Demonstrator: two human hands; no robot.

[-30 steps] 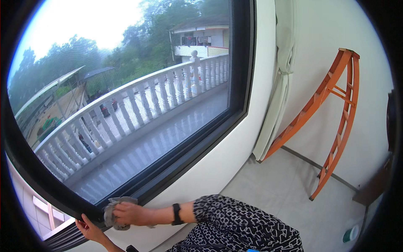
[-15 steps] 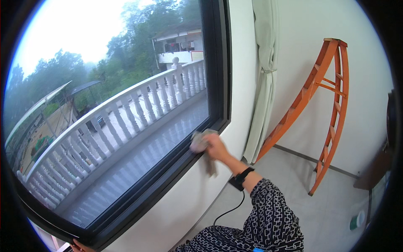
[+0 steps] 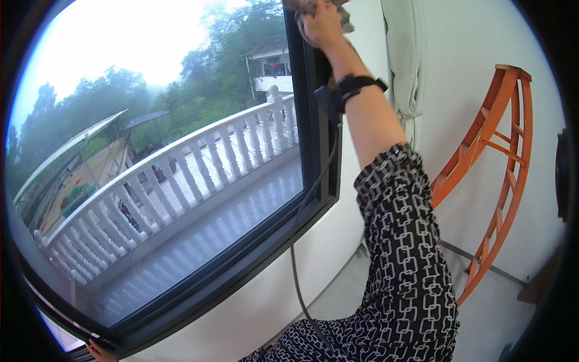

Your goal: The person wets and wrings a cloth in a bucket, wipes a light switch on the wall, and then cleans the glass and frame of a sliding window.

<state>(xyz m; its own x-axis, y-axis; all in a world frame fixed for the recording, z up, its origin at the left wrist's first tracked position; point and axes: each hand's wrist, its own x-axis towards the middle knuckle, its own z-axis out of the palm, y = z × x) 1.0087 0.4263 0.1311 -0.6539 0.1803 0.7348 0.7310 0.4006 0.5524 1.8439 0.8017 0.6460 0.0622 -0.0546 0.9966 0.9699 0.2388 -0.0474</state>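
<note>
My right hand is raised high along the window's right side, closed around a bunched grey-brown cloth. It presses the cloth against the upper part of the dark window frame that shows. A black strap with a small box sits on my right wrist, and a dark cable hangs from it. My left hand shows only in part at the lower left corner, its fingers curled on the frame's lower edge. The window pane lies between both hands.
An orange stepladder leans open near the white wall on the right. A tied pale curtain hangs beside the window. Beyond the glass are a white balustrade, trees and a building. A dark object stands at the far right.
My right hand with the cloth has moved up from the frame's lower right corner along its right side. My left hand stays at the lower left, shifted slightly in view.
</note>
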